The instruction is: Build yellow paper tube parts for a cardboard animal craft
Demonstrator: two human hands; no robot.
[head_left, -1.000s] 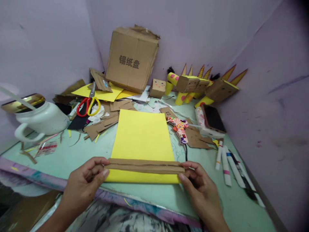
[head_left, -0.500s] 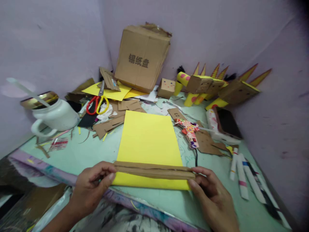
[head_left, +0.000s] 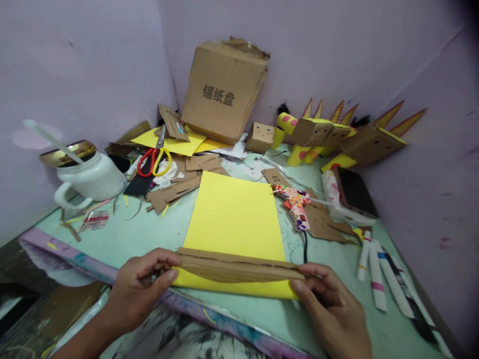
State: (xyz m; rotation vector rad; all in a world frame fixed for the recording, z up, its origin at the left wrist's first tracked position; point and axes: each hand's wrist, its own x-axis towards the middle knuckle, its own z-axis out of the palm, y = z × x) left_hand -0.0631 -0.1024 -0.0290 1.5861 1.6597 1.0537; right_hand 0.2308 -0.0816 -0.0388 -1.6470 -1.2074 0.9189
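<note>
A long brown cardboard strip [head_left: 239, 269], creased lengthwise and bowed toward me, lies across the near part of a yellow sheet of paper [head_left: 237, 214]. Its left end is pinched between the thumb and fingers of my left hand [head_left: 145, 284]. At the other end, my right hand [head_left: 331, 304] grips the strip the same way, its thumb near the sheet's right corner. A band of yellow paper shows below the strip, along the table's front edge. Just beyond my right hand rests a flower-patterned glue gun [head_left: 295, 202] with a black cord.
Red-and-yellow-handled scissors [head_left: 155, 162] and cardboard scraps [head_left: 175, 192] lie at the back left, by a white mug [head_left: 92, 177]. Markers [head_left: 377, 279] line the right side. A phone [head_left: 355, 192] rests on a white box. Yellow cardboard animal figures [head_left: 322, 132] and a large carton [head_left: 224, 94] stand behind.
The strip's middle bows further toward me and covers more of the near yellow band. Both hands keep their hold; the whole view has shifted slightly.
</note>
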